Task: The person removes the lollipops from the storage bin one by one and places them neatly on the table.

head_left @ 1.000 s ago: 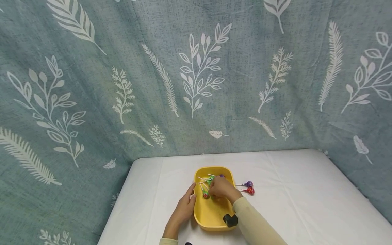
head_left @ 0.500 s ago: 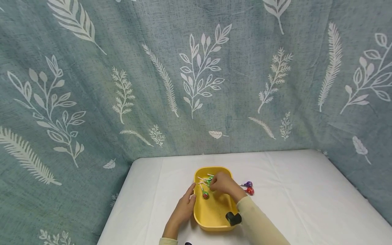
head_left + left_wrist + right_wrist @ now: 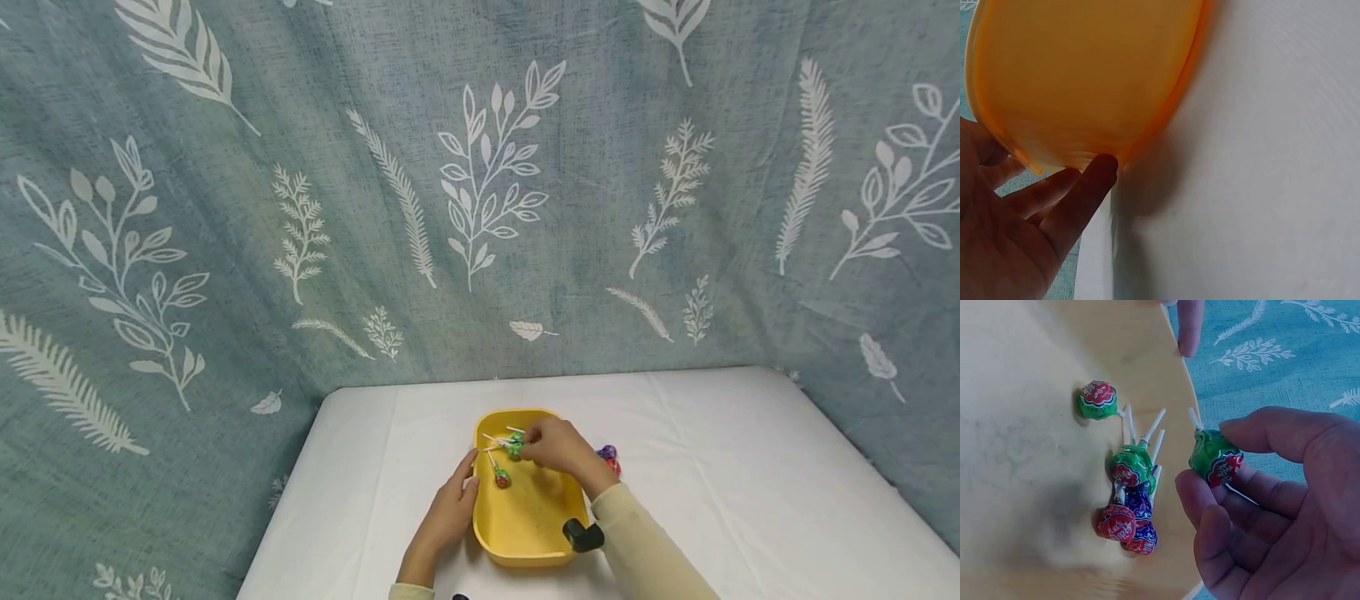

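Observation:
A yellow tray (image 3: 525, 525) sits on the white table (image 3: 712, 467). My right hand (image 3: 553, 447) hovers over the tray's far end and pinches a green-wrapped lollipop (image 3: 1215, 459) between thumb and fingers. Inside the tray lie one separate green lollipop (image 3: 1099, 400) and a small heap of a green (image 3: 1130, 465), a blue (image 3: 1140, 501) and a red lollipop (image 3: 1116, 523). My left hand (image 3: 448, 510) rests against the tray's left side, with straight fingers (image 3: 1079, 194) touching the outer wall (image 3: 1085, 75) and one fingertip (image 3: 1190, 325) at the rim.
A purple lollipop (image 3: 607, 452) and a red lollipop (image 3: 616, 465) lie on the table just right of the tray, partly hidden behind my right wrist. A leaf-patterned grey-green cloth (image 3: 480, 183) hangs behind and beside the table.
My right hand has moved from the middle of the tray toward its far right, now pinching a green lollipop. The left hand and the tray have stayed put.

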Action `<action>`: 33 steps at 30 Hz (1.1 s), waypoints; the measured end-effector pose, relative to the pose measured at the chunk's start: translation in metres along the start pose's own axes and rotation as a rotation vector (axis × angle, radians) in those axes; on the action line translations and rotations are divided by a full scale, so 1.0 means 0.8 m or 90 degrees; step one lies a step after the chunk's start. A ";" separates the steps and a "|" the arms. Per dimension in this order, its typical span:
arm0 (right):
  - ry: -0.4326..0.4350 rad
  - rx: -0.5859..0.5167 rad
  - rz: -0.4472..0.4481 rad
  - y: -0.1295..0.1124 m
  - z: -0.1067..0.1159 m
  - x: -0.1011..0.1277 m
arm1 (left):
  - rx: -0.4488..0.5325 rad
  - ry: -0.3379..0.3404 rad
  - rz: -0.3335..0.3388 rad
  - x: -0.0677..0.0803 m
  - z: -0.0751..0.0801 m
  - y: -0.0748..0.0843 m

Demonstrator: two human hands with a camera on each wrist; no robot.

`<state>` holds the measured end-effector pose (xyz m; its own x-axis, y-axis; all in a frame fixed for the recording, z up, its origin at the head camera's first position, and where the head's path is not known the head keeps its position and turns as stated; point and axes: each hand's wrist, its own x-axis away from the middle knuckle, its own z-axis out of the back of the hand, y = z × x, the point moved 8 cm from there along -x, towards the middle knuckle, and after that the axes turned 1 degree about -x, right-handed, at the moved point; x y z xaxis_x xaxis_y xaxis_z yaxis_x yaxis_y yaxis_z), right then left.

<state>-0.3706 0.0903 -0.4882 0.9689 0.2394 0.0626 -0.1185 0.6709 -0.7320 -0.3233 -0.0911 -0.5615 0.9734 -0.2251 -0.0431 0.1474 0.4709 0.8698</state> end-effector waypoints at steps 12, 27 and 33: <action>0.049 -0.013 0.016 0.006 0.013 0.007 | -0.008 0.003 -0.005 0.000 0.001 0.001; 0.119 -0.058 0.028 0.020 0.028 0.024 | -0.012 0.003 -0.003 -0.001 0.000 -0.003; 0.144 -0.067 0.044 0.022 0.031 0.033 | -0.017 0.004 -0.002 -0.001 -0.001 -0.002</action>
<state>-0.3523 0.1260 -0.4823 0.9846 0.1113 -0.1346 -0.1743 0.5793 -0.7962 -0.3242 -0.0914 -0.5632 0.9741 -0.2209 -0.0486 0.1546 0.4933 0.8560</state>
